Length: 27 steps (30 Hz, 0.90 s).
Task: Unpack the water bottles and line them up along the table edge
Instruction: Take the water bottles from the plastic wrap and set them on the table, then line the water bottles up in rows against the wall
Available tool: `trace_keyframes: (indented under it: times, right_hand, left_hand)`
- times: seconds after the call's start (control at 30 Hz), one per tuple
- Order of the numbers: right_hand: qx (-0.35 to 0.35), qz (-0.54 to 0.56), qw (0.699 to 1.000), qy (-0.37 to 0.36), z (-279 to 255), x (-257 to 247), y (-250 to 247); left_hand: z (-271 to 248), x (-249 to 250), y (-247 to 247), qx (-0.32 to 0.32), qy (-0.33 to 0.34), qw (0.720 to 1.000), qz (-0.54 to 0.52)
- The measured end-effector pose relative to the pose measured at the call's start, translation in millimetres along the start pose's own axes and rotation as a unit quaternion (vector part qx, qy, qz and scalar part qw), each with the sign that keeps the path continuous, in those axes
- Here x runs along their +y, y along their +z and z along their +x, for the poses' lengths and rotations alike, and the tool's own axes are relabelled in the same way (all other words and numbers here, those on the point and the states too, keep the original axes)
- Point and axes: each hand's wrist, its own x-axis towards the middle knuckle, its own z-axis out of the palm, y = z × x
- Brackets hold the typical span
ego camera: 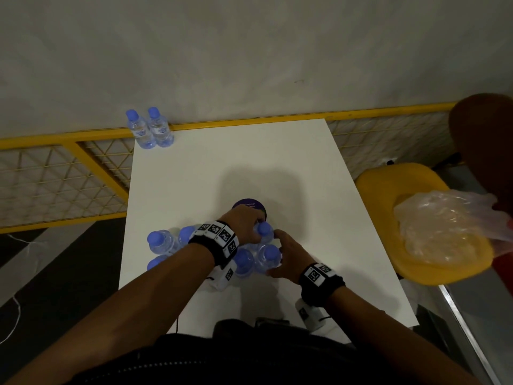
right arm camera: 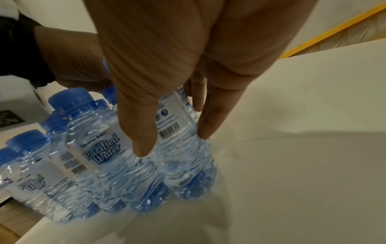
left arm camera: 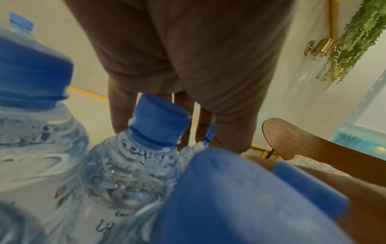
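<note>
Left hand [ego camera: 244, 226] reaches over a cluster of purified water bottles [right arm camera: 98, 148], its fingers curled around the blue cap and neck of the bottle [ego camera: 264, 232] at the cluster's far right corner. Right hand [ego camera: 286, 257] rests against the right side of the same cluster, fingers [right arm camera: 144, 128] extended and slightly spread, tips touching the lower body of that bottle and its neighbour. Cluster stands upright on the white desk [ego camera: 319, 190], toward its near left. 2 more bottles [ego camera: 151, 129] stand side by side, touching, at the far left corner of the desk, beside the yellow railing [ego camera: 83, 134].
</note>
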Motion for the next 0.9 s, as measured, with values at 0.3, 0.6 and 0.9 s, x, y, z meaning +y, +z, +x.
trace_keyframes:
  times: [0.3,0.6,0.9]
  right_hand:
    - [0.004,-0.104,0.993,0.049,-19,-6,-13]
    - [-0.026,-0.176,0.965,-0.194,-8,-175,-40]
    - [-0.162,-0.439,0.854,-0.229,96,-264,101]
  left_hand:
    - [-56,-2,-26,0.081,-0.034,0.996,-0.007]
    - [-189,-84,-20,0.193,-0.189,0.962,-0.033]
    - [-213,-110,18,0.183,-0.267,0.945,-0.05]
